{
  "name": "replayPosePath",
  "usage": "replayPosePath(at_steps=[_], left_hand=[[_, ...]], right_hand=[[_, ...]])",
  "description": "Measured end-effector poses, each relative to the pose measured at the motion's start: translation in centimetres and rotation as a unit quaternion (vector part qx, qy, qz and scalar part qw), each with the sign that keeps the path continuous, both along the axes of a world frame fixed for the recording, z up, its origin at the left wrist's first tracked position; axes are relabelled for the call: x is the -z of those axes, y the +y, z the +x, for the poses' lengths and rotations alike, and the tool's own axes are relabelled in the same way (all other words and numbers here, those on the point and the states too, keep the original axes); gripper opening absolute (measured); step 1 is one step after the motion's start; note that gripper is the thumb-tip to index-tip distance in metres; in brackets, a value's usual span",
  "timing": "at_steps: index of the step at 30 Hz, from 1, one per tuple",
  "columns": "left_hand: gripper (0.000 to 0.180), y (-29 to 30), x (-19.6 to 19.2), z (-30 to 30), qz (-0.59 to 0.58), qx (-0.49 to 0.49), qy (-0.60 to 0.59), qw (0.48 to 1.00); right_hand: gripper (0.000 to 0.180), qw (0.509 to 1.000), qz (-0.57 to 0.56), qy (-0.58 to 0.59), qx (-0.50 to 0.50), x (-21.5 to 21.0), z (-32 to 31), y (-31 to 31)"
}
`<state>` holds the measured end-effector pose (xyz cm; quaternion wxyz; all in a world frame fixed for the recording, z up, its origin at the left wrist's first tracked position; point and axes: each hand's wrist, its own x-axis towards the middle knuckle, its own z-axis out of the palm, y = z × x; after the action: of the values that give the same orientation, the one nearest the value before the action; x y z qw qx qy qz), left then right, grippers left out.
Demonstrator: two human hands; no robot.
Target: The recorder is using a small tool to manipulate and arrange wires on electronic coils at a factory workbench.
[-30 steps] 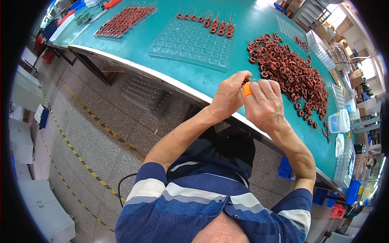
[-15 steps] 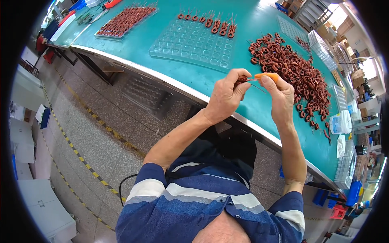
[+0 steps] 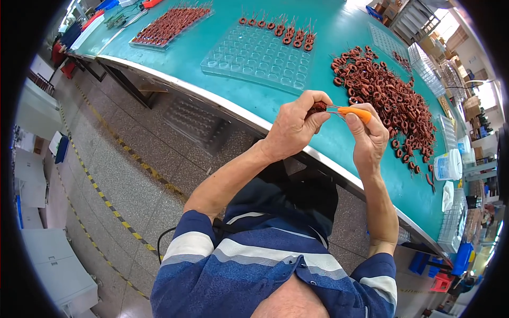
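Two hands [image 3: 331, 127] (raised) over table edge [image 3: 233, 108], coil [image 3: 318, 107], orange tool [image 3: 354, 113]

Tray [image 3: 254, 58] on table [image 3: 212, 69], coil pile [image 3: 387, 95] right of it, second tray [image 3: 169, 24] left

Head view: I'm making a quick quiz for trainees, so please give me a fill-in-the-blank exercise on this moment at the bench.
1. The left hand pinches a small copper ____.
2. The right hand grips a tool with an ____ handle.
3. The loose pile of coils lies on a ____ table top.
4. The clear compartment tray has coils only along its ____ edge.

Missing words: coil; orange; green; far
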<state>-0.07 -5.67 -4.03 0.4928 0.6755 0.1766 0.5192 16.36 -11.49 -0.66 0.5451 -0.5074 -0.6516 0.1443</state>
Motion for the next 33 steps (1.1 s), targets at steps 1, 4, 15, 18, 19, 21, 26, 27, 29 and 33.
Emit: replayPosePath(at_steps=[1, 4, 15, 18, 19, 21, 26, 27, 29, 33], left_hand=[[0.018, 0.1, 0.0, -0.1, 0.0, -0.001, 0.0, 1.0], [0.017, 0.3, -0.4, -1.0, -0.028, 0.034, 0.031, 0.999], [0.013, -0.3, -0.5, -1.4, -0.126, 0.09, 0.008, 0.988], [0.012, 0.7, 0.0, -1.4, -0.141, 0.069, 0.021, 0.987], [0.014, 0.8, 0.1, -1.6, -0.143, 0.062, 0.035, 0.987], [0.016, 1.1, 0.2, -1.9, -0.156, 0.073, 0.019, 0.985], [0.021, 1.2, 0.4, -2.0, -0.123, 0.097, 0.008, 0.988], [0.021, 1.0, 0.4, -2.0, -0.123, 0.098, 0.009, 0.988], [0.021, 0.7, 0.1, -1.9, -0.101, 0.096, 0.057, 0.989], [0.019, 0.4, -0.3, -2.1, -0.08, 0.051, 0.083, 0.992]], right_hand=[[0.009, 1.0, -0.012, 0.014, -0.001, 0.0, 0.0, -0.1], [0.01, 1.0, 0.018, -0.009, -0.013, -0.2, -0.5, 0.0], [0.02, 0.902, -0.191, 0.379, -0.084, 1.3, -0.9, 0.9], [0.027, 0.925, -0.167, 0.332, -0.082, 2.4, -1.1, 1.3], [0.029, 0.934, -0.151, 0.314, -0.08, 2.5, -1.1, 1.2], [0.029, 0.935, -0.139, 0.314, -0.086, 2.6, -1.0, 0.7], [0.027, 0.966, -0.125, 0.223, -0.048, 3.2, -1.6, 0.2], [0.027, 0.968, -0.137, 0.206, -0.038, 3.4, -1.7, 0.2], [0.028, 0.973, -0.112, 0.201, -0.021, 3.6, -2.2, 0.4], [0.029, 0.988, -0.072, 0.133, 0.026, 2.3, -3.6, -0.5]])
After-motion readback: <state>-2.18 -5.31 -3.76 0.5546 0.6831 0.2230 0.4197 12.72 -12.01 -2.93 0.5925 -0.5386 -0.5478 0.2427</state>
